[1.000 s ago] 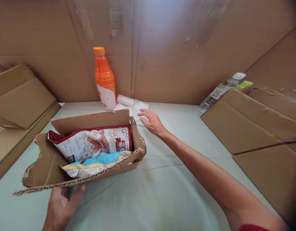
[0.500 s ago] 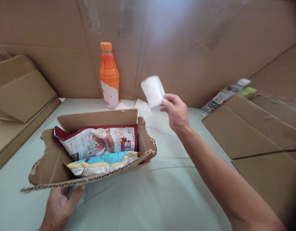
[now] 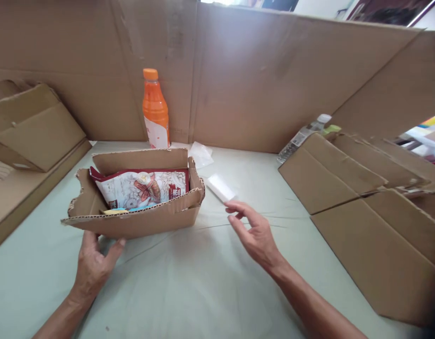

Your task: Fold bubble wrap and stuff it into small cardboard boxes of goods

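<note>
A torn, shallow cardboard box (image 3: 132, 220) sits on the pale green tabletop (image 3: 210, 282). Inside it lies a red-and-white snack bag (image 3: 143, 188), and just a sliver of a blue-and-yellow bag (image 3: 113, 212) shows in front of it. My left hand (image 3: 95, 259) rests against the bottom of the box's near wall, fingers spread. My right hand (image 3: 254, 230) is to the right of the box. Its fingertips pinch the near end of a small white packet (image 3: 220, 187), which hangs low beside the box's right wall.
An orange drink bottle (image 3: 156, 113) stands behind the box against the cardboard wall (image 3: 256, 80). A thin white wrapper (image 3: 201, 154) lies behind the box. A clear water bottle (image 3: 302, 136) leans on flattened cardboard (image 3: 344, 174) at the right. More folded cardboard (image 3: 34, 132) is at the left.
My right hand reached behind the box, lifted the white packet, and has brought it down beside the box's right wall. The box has tipped so its front wall hides more of the bags.
</note>
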The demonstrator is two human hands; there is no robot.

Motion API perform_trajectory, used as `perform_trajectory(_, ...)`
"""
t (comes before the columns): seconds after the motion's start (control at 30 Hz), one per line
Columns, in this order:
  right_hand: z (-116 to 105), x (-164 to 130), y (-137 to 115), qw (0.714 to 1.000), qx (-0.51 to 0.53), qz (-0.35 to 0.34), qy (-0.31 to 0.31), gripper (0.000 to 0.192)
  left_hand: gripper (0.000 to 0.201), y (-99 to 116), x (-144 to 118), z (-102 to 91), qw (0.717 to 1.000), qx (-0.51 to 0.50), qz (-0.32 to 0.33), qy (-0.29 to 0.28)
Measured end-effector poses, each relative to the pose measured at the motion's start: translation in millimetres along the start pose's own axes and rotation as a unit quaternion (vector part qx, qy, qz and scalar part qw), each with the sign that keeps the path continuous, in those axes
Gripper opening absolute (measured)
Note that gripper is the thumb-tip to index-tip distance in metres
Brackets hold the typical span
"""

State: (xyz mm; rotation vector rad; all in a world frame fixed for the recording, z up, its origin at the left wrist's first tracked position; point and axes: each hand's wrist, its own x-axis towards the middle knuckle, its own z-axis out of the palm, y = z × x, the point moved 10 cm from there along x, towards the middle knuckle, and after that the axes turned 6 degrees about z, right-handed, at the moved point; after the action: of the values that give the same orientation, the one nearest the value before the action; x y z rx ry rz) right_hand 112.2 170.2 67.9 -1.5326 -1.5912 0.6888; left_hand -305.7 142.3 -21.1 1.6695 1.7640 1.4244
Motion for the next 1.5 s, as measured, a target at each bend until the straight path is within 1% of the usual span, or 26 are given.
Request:
perform_trajectory(0.07,33.0,-3.6,-3.7,0.997,0.006,0.016,-0.074,0.038,0.056,8.7,-0.9,-4.0,1.0,-0.003,-0.011,0.011)
perform_trajectory(0.13,63.8,-2.3,-2.6,0.99,0.016,0.027,-0.138,0.051,0.057,14.7,-1.6,-1.7,0.999,-0.034,-0.036,0.003)
perform_trajectory(0.2,86.7,1.3,-3.4,0.984,0.027,0.02,-0.177,0.059,0.058,20.3,0.4,2.7,0.997,-0.061,-0.055,-0.009)
perform_trajectory(0.23,94.4,3.5,-4.2,0.982,0.032,0.015,-0.186,0.06,0.058,22.7,3.1,4.4,0.996,-0.068,-0.062,-0.012)
perform_trajectory(0.3,102.0,8.1,-6.6,0.982,0.043,0.009,-0.185,0.059,0.059,25.8,12.3,7.0,0.994,-0.078,-0.075,-0.009)
perform_trajectory(0.4,102.4,16.7,-11.3,0.986,0.065,0.0,-0.154,0.057,0.058,28.9,35.7,15.8,0.992,-0.096,-0.082,-0.014)
perform_trajectory(0.5,104.4,31.0,-12.1,0.989,0.078,0.005,-0.126,0.061,0.056,33.2,67.0,30.1,0.991,-0.115,-0.06,-0.019)
perform_trajectory(0.6,113.1,52.1,-10.6,0.99,0.093,0.008,-0.102,0.066,0.058,30.3,96.9,44.7,0.99,-0.135,-0.042,-0.008)
perform_trajectory(0.67,123.3,67.2,-7.7,0.99,0.105,0.01,-0.094,0.068,0.063,23.6,112.1,52.5,0.989,-0.147,-0.029,0.007)
perform_trajectory(0.73,135.2,80.1,-4.3,0.988,0.125,0.008,-0.092,0.071,0.067,11.6,121.3,58.9,0.987,-0.154,-0.026,0.019)
perform_trajectory(0.87,152.4,92.9,3.6,0.982,0.165,-0.008,-0.091,0.075,0.071,-15.5,123.5,68.1,0.985,-0.163,-0.044,0.023)
perform_trajectory(0.97,157.3,92.3,11.7,0.979,0.18,-0.008,-0.1,0.076,0.071,-21.3,119.9,68.2,0.985,-0.163,-0.039,0.026)
perform_trajectory(1.1,159.4,90.9,22.0,0.975,0.191,0.009,-0.11,0.076,0.068,-16.9,117.4,67.5,0.988,-0.148,-0.032,0.016)
perform_trajectory(1.2,160.9,94.1,22.6,0.972,0.208,0.005,-0.111,0.075,0.073,-15.0,117.8,67.7,0.99,-0.141,-0.027,0.01)
perform_trajectory(1.3,161.4,94.2,22.0,0.97,0.214,0.018,-0.117,0.074,0.081,-16.1,118.2,69.7,0.989,-0.144,-0.026,0.001)
perform_trajectory(1.37,153.0,88.7,18.6,0.978,0.174,0.014,-0.113,0.071,0.083,-16.7,118.0,70.1,0.989,-0.143,-0.025,0.0)
perform_trajectory(1.4,144.2,84.5,14.9,0.986,0.135,-0.003,-0.102,0.069,0.082,-16.8,117.9,69.6,0.99,-0.141,-0.024,0.004)
perform_trajectory(1.47,118.3,74.5,5.8,0.996,0.024,-0.059,-0.061,0.062,0.081,-16.8,118.2,68.1,0.99,-0.136,-0.021,0.013)
perform_trajectory(1.5,102.9,70.1,3.3,0.995,-0.042,-0.084,-0.034,0.06,0.081,-17.2,118.7,66.7,0.991,-0.132,-0.022,0.02)
